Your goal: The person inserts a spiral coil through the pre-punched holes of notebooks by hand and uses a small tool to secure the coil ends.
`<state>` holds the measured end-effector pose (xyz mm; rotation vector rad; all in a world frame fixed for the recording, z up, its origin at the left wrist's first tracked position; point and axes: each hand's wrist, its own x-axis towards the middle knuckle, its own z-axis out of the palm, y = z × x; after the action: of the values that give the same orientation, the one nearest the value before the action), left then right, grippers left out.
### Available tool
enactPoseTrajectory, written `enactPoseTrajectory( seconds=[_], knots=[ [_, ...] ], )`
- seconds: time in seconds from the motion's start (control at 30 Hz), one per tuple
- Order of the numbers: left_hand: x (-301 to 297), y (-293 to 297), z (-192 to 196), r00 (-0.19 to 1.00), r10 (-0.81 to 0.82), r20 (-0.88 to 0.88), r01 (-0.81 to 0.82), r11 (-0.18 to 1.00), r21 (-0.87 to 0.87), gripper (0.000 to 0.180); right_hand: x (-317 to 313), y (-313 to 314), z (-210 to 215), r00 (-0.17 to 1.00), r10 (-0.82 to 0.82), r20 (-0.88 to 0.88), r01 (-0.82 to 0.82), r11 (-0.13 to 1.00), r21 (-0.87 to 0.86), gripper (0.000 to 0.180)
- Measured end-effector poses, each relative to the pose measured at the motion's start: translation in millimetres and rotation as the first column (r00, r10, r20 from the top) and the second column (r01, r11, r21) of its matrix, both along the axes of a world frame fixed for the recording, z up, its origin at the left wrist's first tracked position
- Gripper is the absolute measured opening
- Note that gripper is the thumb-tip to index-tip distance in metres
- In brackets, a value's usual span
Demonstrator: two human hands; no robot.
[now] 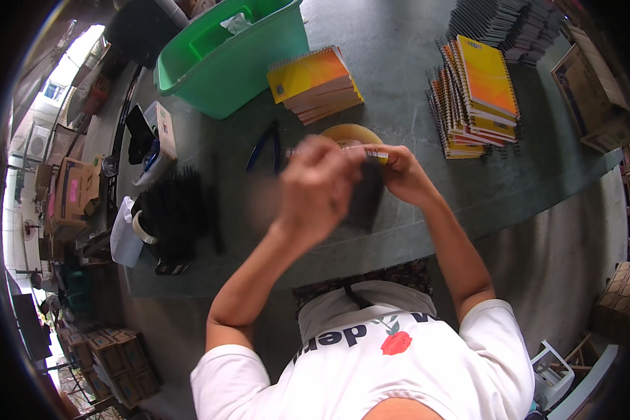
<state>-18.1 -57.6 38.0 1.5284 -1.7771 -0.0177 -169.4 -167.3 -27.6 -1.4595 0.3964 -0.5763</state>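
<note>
My right hand is closed on the right end of a spiral notebook, which is held nearly edge-on over the table with its dark side toward me. A strip of yellow shows along its upper edge. At the notebook's left end, my left hand is blurred by motion, its fingers curled together; whatever they pinch cannot be made out. Just beyond both hands lies a roll of yellowish tape, partly covered by them. Blue-handled pliers rest on the table left of my left hand.
Orange-yellow notebooks form a short stack ahead and a taller stack at right. Dark spiral-bound stacks stand behind. A green bin is far left, with black binding strips nearer me. A cardboard box stands at the right edge.
</note>
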Motion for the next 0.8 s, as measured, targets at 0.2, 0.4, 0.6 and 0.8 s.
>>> enactPoseTrajectory(
  seconds=[0.2, 0.4, 0.6, 0.8],
  knots=[
    [-19.7, 43.9, -48.8, 0.998, -0.067, 0.002, 0.061, 0.93, 0.363, 0.025, 7.3, -1.7, 4.1, 0.988, -0.048, 0.149, 0.052, 0.998, -0.022, 0.025],
    [1.9, 4.6, 2.0, 0.937, 0.144, 0.32, -0.101, 0.984, -0.145, 0.025, 10.6, 12.9, 18.8, 0.938, -0.19, 0.288, 0.144, 0.974, 0.174, 0.02],
    [14.1, -18.9, 6.8, 0.998, -0.017, 0.068, 0.002, 0.977, 0.213, 0.025, -5.2, 6.0, -13.4, 0.985, -0.174, 0.022, 0.173, 0.984, 0.039, 0.018],
    [-14.4, -43.2, -10.1, 0.963, -0.25, 0.104, 0.246, 0.968, 0.045, 0.026, -8.1, 6.3, -14.0, 0.971, -0.235, -0.047, 0.227, 0.964, -0.138, 0.011]
  ],
)
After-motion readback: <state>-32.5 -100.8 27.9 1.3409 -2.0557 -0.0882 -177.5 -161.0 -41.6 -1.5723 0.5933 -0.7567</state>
